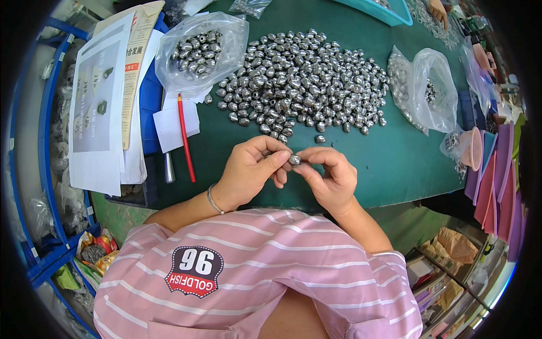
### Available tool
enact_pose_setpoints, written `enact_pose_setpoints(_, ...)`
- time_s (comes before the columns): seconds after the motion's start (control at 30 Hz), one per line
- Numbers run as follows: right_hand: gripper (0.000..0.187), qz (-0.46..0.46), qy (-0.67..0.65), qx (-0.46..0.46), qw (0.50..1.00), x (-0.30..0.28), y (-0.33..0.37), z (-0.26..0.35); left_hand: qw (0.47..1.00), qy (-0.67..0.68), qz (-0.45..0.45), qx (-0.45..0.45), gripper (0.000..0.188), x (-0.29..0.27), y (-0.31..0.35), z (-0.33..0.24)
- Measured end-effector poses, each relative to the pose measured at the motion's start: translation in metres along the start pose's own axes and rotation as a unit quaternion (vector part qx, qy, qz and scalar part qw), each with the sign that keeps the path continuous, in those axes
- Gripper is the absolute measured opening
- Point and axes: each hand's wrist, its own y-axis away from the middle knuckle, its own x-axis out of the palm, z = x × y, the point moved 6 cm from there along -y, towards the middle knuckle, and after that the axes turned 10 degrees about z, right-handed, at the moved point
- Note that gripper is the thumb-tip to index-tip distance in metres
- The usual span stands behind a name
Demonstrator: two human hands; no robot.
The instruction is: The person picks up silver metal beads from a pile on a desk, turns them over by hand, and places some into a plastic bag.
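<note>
Between both hands, at the near side of the green table, I hold one shiny silver metal bead (294,160), rounded like an egg. The thumb and fingers of my left hand (252,169) pinch it from the left. My right hand (329,176) grips it from the right with thumb and forefinger. Just beyond my hands spreads a large heap of similar metal beads (316,79). A single loose bead (320,139) lies between the heap and my right hand. A metal bracelet (213,199) circles my left wrist.
A clear plastic bag of beads (197,53) stands left of the heap; another clear bag (435,90) is at the right. A red pencil (186,141) lies near papers (101,101). A teal tray (384,11) sits at the back, near another person's hand (438,11). Blue shelving (48,101) borders the left.
</note>
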Motion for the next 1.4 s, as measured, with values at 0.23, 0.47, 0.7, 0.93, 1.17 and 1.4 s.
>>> enact_pose_setpoints(0.23,0.023,-0.001,0.047,-0.053,0.997,-0.002,0.0,0.011,0.999,-0.032,0.009,0.001,0.012,0.001,0.0,0.001)
enact_pose_setpoints(0.47,0.019,0.046,0.169,-0.063,0.983,-0.006,-0.008,0.012,0.99,0.126,0.023,-0.052,0.021,-0.007,-0.004,0.017)
enact_pose_setpoints(0.7,0.018,0.077,0.335,0.065,0.937,-0.023,-0.016,-0.031,0.994,0.095,0.008,-0.057,0.02,-0.008,-0.002,0.017)
enact_pose_setpoints(0.93,0.019,0.121,0.29,0.091,0.945,-0.021,-0.009,-0.025,0.996,0.069,0.004,-0.056,0.017,-0.006,-0.003,0.016)
enact_pose_setpoints(1.17,0.022,0.082,0.029,0.091,0.992,-0.009,-0.004,-0.017,0.996,-0.04,-0.011,-0.074,0.019,0.002,-0.002,0.009)
enact_pose_setpoints(1.4,0.025,0.023,-0.185,0.064,0.98,-0.001,0.004,-0.015,0.992,-0.111,0.017,-0.052,0.013,0.007,0.0,-0.005)
